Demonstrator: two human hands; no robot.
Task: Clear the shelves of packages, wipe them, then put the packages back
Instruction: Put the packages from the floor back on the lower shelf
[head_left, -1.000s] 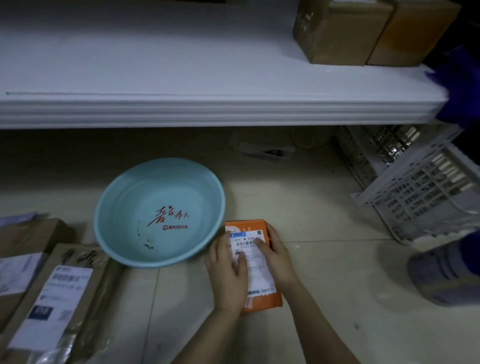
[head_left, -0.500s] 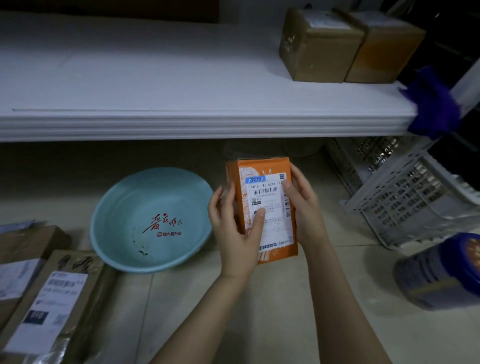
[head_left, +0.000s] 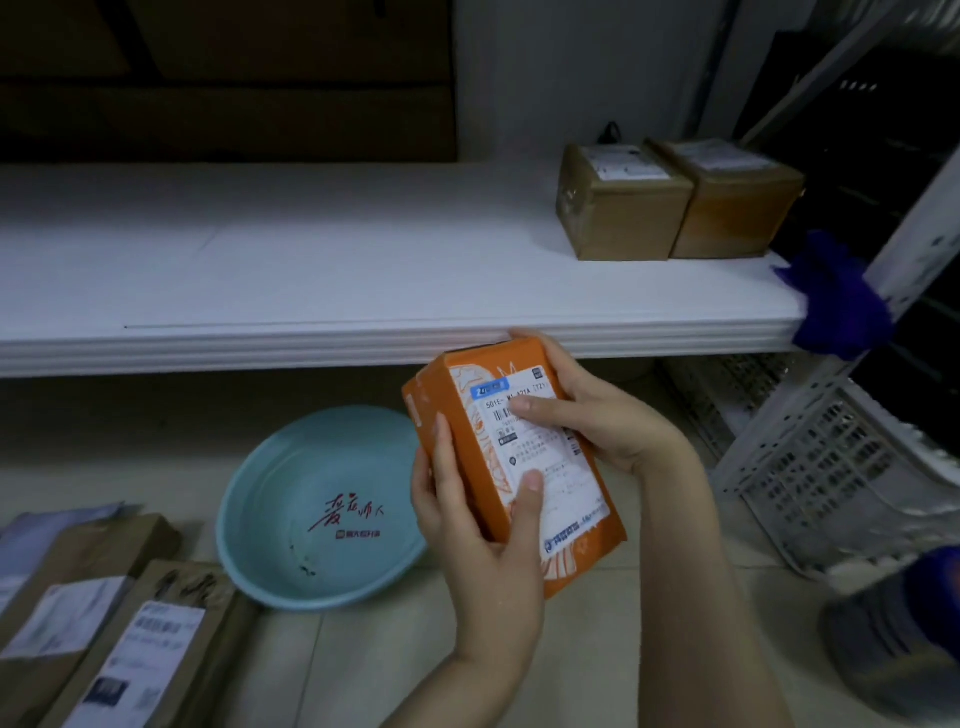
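Observation:
I hold an orange package (head_left: 571, 540) with a white shipping label in both hands, just below the front edge of the white shelf (head_left: 311, 280). My left hand (head_left: 467, 535) grips its left side and lower end, thumb on the label. My right hand (head_left: 597, 415) grips its right side near the top, thumb across the label. Two brown cardboard boxes (head_left: 623, 208) (head_left: 732, 197) stand side by side at the shelf's right end. A blue cloth (head_left: 836, 306) hangs at the shelf's right corner.
A light blue basin (head_left: 291, 499) sits on the tiled floor under the shelf. Brown paper parcels (head_left: 104, 623) lie at the lower left. A white plastic crate (head_left: 831, 467) leans at the right, and a dark round tin (head_left: 904, 639) is at the lower right.
Both hands lifted the orange package from the floor beside the basin up to the shelf's front edge. The view tilted up, showing more of the shelf.

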